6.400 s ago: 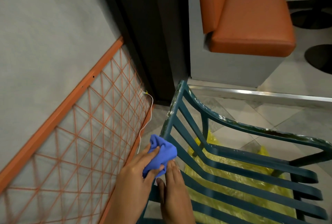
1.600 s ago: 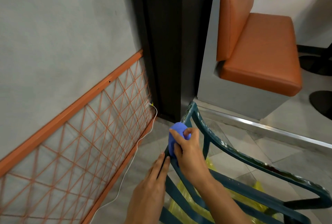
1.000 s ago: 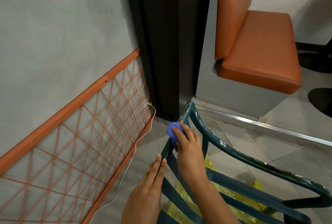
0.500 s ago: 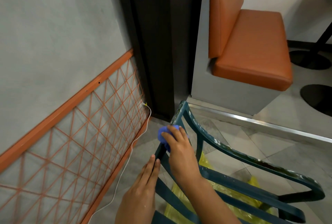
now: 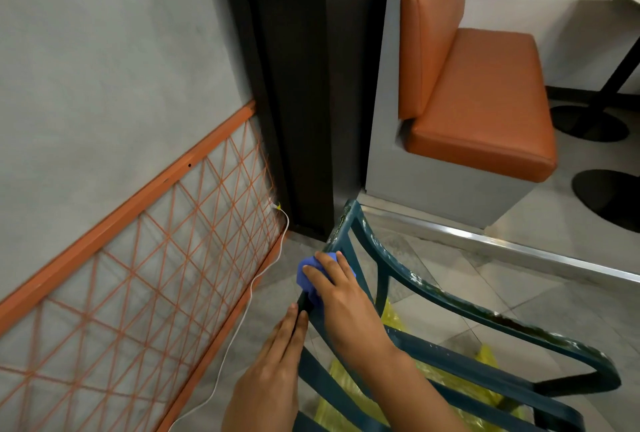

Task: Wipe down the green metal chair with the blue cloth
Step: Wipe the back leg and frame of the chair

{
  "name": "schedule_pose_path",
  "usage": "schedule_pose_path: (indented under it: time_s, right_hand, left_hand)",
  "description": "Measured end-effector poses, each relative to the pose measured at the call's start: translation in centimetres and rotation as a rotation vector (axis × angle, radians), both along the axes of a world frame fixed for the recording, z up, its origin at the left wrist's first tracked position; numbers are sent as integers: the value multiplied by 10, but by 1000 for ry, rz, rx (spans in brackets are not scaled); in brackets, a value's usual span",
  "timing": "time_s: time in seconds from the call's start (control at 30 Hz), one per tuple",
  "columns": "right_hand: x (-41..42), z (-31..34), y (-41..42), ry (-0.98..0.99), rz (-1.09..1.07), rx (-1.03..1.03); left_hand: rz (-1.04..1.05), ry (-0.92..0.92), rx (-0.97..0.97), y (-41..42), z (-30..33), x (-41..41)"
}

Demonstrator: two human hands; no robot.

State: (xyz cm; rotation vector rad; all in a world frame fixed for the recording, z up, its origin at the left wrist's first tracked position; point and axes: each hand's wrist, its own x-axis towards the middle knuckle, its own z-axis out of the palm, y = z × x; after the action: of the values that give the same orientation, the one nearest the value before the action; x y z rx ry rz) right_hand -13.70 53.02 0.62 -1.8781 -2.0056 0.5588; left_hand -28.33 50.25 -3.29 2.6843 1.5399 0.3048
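Chair (image 5: 398, 279) of green metal fills the lower right of the head view, its paint chipped along the curved top rail. The right hand (image 5: 343, 296) presses a bunched blue cloth (image 5: 306, 275) against the chair's left upright, fingers curled over it. The left hand (image 5: 273, 372) lies flat with straight fingers, tips touching the same upright just below the cloth. Yellow plastic (image 5: 391, 319) shows beneath the slats. A white cable (image 5: 249, 296) trails along the floor by an orange grid panel (image 5: 138, 275).

Café or restaurant seating area: orange booth bench (image 5: 481, 99), pedestal table bases (image 5: 588, 123) on tiled floor (image 5: 450, 279), tall dark planter (image 5: 298, 85) against grey wall (image 5: 104, 50).
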Motion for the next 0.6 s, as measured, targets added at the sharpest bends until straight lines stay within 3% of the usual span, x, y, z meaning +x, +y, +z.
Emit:
schedule_pose_path:
  time_s: [0.6]
  right_hand:
    - [-4,-4,14,75,-115,65]
  left_hand:
    - [-26,39,-74,3,-5,-5]
